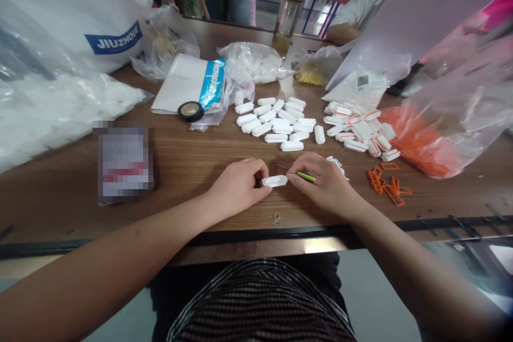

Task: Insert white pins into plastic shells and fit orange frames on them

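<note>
Near the table's front edge, my left hand [238,184] is closed, pinching one end of a small white plastic housing [274,181] with a row of tiny openings. My right hand [324,181] is closed round a slim tool with a yellow-green handle [306,177]; a thin shaft seems to point left above the housing. The right fingertips are at the housing's right end; whether they grip it too I cannot tell. Partly hidden behind the right hand is a small heap of tiny white parts [339,165]. Several similar white housings [282,122] lie beyond my hands.
Right of centre are housings with orange strips [360,128], loose orange frames [388,184] and a bag of orange parts [433,139]. Black tape [191,111] lies against a white packet [180,83]. A pixelated object [125,163] is at left. Bags and a bottle [287,16] stand behind.
</note>
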Action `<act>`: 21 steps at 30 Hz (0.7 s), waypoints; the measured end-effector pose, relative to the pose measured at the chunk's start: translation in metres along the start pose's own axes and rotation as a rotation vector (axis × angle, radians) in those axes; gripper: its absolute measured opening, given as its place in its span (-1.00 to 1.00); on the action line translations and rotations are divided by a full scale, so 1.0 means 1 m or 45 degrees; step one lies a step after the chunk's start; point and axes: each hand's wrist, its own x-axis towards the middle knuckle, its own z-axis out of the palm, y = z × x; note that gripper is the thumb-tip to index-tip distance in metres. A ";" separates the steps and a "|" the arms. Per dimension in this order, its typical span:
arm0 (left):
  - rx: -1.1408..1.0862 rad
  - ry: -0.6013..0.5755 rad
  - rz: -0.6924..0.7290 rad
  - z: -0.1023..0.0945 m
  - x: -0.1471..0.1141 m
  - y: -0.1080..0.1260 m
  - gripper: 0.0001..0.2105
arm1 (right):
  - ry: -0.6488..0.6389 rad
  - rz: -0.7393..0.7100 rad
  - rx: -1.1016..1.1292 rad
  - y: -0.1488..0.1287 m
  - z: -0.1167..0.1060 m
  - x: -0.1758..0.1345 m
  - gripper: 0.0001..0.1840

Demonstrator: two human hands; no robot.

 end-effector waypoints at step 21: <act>-0.018 0.022 0.022 0.001 -0.001 0.000 -0.89 | 0.106 -0.334 -0.414 -0.001 0.005 -0.010 -0.86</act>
